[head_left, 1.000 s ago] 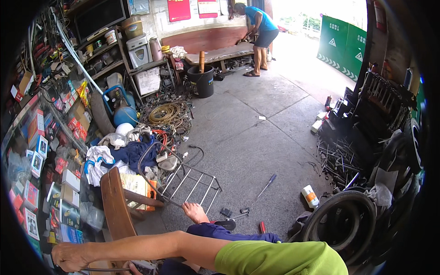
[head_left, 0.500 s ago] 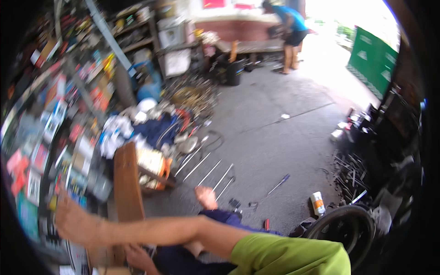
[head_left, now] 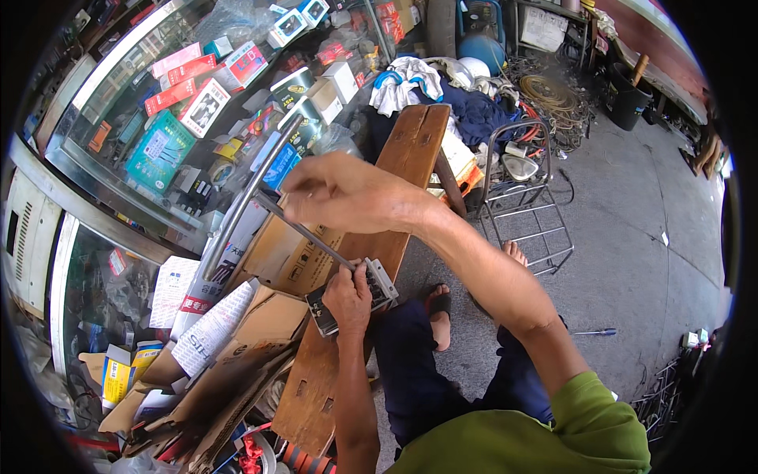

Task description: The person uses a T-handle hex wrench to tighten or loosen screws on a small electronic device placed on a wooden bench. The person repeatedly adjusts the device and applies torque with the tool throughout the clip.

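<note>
My left hand [head_left: 347, 296] grips a dark metal piece with a silver edge [head_left: 381, 283] on the wooden bench [head_left: 422, 142], at the lower end of a thin metal rod [head_left: 314, 239]. My right hand [head_left: 332, 189] is raised over the bench beside that rod, fingers loosely curved and apart, slightly blurred; whether they touch the rod is unclear. Just left of it is a thick bent steel tube [head_left: 241, 205]. Torn cardboard [head_left: 237, 355] lies along the bench's left side.
A glass display case [head_left: 118, 95] full of boxes fills the left. A wire rack [head_left: 545, 229] and screwdriver [head_left: 596, 332] lie on the floor, with cloths [head_left: 407, 87], cable coils [head_left: 553, 91] and a bucket [head_left: 628, 107] behind. Another person's legs [head_left: 707, 150] show at the right edge.
My view has swung down and left onto the bench and display case, leaving most of the other person out. My right hand's fingers have loosened and my left hand now shows clearly.
</note>
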The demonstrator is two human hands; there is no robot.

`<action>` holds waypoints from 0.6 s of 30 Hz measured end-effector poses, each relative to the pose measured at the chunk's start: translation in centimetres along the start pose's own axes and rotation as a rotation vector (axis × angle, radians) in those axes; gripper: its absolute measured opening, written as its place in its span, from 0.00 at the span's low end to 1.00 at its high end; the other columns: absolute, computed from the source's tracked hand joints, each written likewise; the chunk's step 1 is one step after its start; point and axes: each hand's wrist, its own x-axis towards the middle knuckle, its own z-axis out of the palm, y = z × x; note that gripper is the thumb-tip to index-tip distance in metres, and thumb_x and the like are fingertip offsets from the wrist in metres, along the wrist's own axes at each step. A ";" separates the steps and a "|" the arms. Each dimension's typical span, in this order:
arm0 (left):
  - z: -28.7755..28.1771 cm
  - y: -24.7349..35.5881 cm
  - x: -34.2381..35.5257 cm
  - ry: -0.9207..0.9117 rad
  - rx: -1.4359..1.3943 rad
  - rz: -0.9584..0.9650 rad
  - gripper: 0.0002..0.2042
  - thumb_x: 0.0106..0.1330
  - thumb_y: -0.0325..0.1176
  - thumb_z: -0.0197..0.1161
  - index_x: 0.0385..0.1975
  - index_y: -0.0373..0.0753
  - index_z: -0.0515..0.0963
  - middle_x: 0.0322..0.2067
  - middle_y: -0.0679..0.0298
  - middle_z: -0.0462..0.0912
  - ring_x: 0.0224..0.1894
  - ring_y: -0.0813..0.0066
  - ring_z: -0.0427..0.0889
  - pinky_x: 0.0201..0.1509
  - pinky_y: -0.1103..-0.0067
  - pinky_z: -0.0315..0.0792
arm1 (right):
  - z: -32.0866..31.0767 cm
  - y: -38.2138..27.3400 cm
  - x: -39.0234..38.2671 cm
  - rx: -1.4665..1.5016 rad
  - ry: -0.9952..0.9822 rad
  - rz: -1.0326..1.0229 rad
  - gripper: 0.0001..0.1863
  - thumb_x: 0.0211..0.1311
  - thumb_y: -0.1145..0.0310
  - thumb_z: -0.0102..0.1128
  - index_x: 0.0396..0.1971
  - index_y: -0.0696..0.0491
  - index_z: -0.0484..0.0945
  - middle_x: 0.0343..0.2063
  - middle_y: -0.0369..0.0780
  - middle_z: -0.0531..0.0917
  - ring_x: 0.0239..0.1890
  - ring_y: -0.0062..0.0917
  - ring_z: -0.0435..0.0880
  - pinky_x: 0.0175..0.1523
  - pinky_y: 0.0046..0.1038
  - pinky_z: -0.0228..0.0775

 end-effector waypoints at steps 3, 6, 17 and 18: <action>0.0 -0.1 0.0 -0.033 0.010 -0.016 0.09 0.73 0.37 0.60 0.40 0.39 0.82 0.31 0.53 0.86 0.34 0.49 0.85 0.36 0.63 0.76 | 0.7 2.0 0.2 0.187 -0.081 -0.092 0.25 0.62 0.57 0.68 0.44 0.68 0.81 0.30 0.44 0.86 0.37 0.27 0.84 0.47 0.29 0.76; 0.0 0.0 -0.1 -0.038 -0.003 -0.001 0.09 0.73 0.38 0.60 0.37 0.39 0.81 0.29 0.53 0.85 0.33 0.49 0.84 0.37 0.61 0.75 | 2.2 3.3 0.7 0.313 -0.032 -0.138 0.26 0.63 0.53 0.69 0.40 0.66 0.83 0.30 0.42 0.86 0.36 0.23 0.84 0.44 0.26 0.76; -1.3 -2.6 0.9 -0.266 -0.176 -0.112 0.13 0.68 0.41 0.67 0.44 0.39 0.82 0.31 0.49 0.85 0.34 0.47 0.84 0.39 0.65 0.75 | 5.2 3.1 2.6 0.976 0.041 -0.035 0.20 0.57 0.62 0.77 0.42 0.63 0.85 0.23 0.37 0.85 0.20 0.14 0.80 0.22 0.17 0.70; -1.0 -3.1 0.7 -0.248 -0.183 -0.106 0.13 0.68 0.40 0.68 0.44 0.39 0.82 0.31 0.49 0.85 0.34 0.48 0.84 0.40 0.65 0.75 | 5.4 3.2 2.7 0.957 0.062 -0.034 0.20 0.57 0.63 0.77 0.42 0.63 0.85 0.22 0.37 0.85 0.19 0.14 0.79 0.22 0.17 0.69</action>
